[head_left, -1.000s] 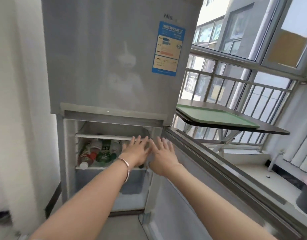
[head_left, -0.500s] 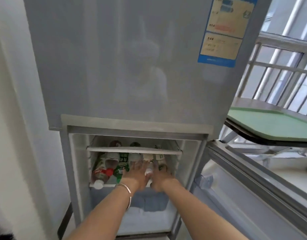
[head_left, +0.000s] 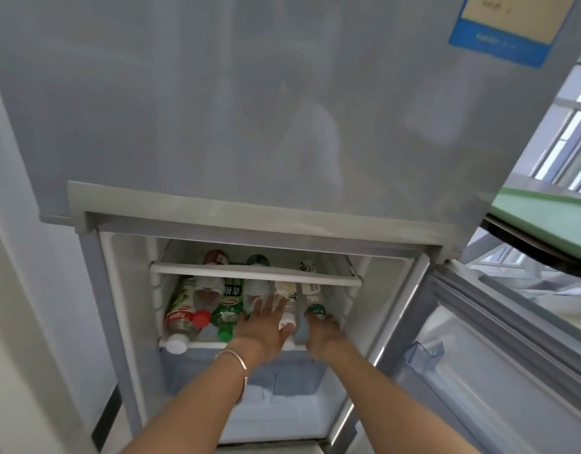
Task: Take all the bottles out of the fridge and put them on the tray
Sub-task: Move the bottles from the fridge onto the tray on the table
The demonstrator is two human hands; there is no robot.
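Lying bottles (head_left: 231, 303), caps toward door

Left arm: mine, stretched forward and up toward the fridge shelf (head_left: 254, 276), bangle on the wrist.
Left hand (head_left: 263, 326): palm down, fingers spread flat, just under that shelf.
Right arm: extended alongside, forearm bare.
Right hand (head_left: 323, 332): fingers curled downward, beneath the shelf's right end, beside my left.

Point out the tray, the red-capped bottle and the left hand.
tray (head_left: 541, 221): head view, on its bare green surface.
red-capped bottle (head_left: 201, 318): head view, on its red cap.
left hand (head_left: 263, 329): head view, on the back of the hand.
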